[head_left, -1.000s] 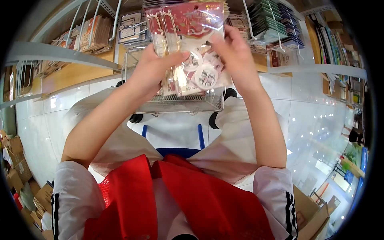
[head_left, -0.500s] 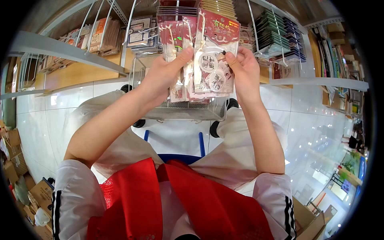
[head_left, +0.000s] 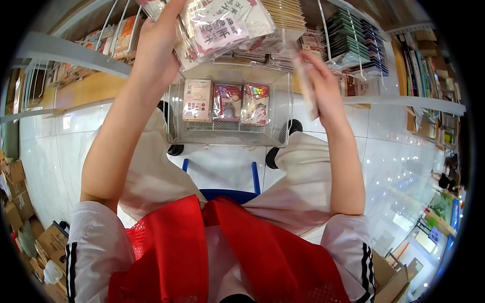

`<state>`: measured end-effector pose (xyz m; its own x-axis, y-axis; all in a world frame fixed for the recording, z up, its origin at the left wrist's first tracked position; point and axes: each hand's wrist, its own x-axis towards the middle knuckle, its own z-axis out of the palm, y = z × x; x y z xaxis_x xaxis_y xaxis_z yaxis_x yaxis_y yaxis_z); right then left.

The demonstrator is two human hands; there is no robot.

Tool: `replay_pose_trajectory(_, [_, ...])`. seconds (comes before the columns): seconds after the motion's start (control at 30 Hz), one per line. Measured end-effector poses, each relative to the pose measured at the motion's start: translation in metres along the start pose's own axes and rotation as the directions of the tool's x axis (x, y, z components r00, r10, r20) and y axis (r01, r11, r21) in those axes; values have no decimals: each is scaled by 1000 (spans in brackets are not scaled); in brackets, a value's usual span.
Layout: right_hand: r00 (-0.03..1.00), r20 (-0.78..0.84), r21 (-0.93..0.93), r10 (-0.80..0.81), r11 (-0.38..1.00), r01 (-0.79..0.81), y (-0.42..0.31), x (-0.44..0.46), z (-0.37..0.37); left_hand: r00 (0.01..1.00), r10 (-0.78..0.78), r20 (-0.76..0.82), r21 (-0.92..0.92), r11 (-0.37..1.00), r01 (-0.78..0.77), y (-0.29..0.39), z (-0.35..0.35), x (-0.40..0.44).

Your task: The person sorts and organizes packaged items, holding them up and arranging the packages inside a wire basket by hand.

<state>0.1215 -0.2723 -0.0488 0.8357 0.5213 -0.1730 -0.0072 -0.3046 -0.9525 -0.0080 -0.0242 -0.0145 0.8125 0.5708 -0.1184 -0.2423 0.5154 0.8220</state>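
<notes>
White shirt, its short sleeves marked with black stripes; over it, a red vest with smooth front panels and mesh areas; loose, cream trousers. Hands and forearms bare.

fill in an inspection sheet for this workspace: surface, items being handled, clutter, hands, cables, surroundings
Surface: wire basket in front of the person, above a white tiled floor.
Job's things: bundle of wrapped packs held up over the basket's far left; thin pack seen edge-on and blurred; three packs in a row inside the basket.
Clutter: cardboard boxes at lower left, more cardboard at lower right.
Hands: left hand grips the bundle; right hand holds the thin pack, right of the basket.
Cables: nothing seen.
Surroundings: green-edged packs on the display ahead, blue seat between the person's legs.
</notes>
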Motion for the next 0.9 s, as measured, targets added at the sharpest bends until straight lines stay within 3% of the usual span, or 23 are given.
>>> replay_pose_trajectory(0.07, [998, 50, -139, 32, 990, -24, 6, -4, 15, 1000, -16, -17, -42, 999, 15, 10, 7, 1])
replay_pose_trajectory(0.2, [995, 93, 25, -27, 999, 25, 17, -7, 20, 998, -49, -44, -135, 990, 43, 26, 25, 1])
replay_pose_trajectory(0.23, [999, 7, 118, -31, 993, 30, 18, -8, 24, 999, -10, 32, -156, 988, 15, 29, 27, -3])
replay_pose_trajectory(0.37, [992, 110, 234, 66, 968, -90, 13, -10, 15, 998, 12, 56, -104, 995, -7, 29, 18, 3])
replay_pose_trajectory(0.5, [961, 137, 79, -242, 969, 233, -3, -1, 4, 999, -37, -39, -22, 999, 36, 34, 22, -1])
replay_pose_trajectory(0.57, [985, 38, -24, -166, 986, 167, -18, 0, -6, 995, -43, -88, 43, 998, 47, 36, 21, -1])
replay_pose_trajectory(0.63, [989, -64, -139, -136, 982, 126, -29, 4, -25, 998, 37, -57, 241, 970, -22, 16, -7, 9])
replay_pose_trajectory(0.7, [975, 62, 245, -213, 950, 192, -21, 20, -69, 998, 28, -54, 366, 930, -6, 6, -22, 14])
replay_pose_trajectory(0.77, [939, -17, 422, -343, 849, 318, -26, 22, -73, 993, -67, -100, 426, 899, 104, 7, -21, 15])
replay_pose_trajectory(0.83, [837, -270, 358, -475, 758, 545, -30, 16, -59, 991, -131, -10, 419, 899, 123, 4, -7, 2])
replay_pose_trajectory(0.9, [849, -167, 356, -501, 773, 526, -37, 4, -33, 983, -179, 47, 436, 889, 141, -5, 5, -6])
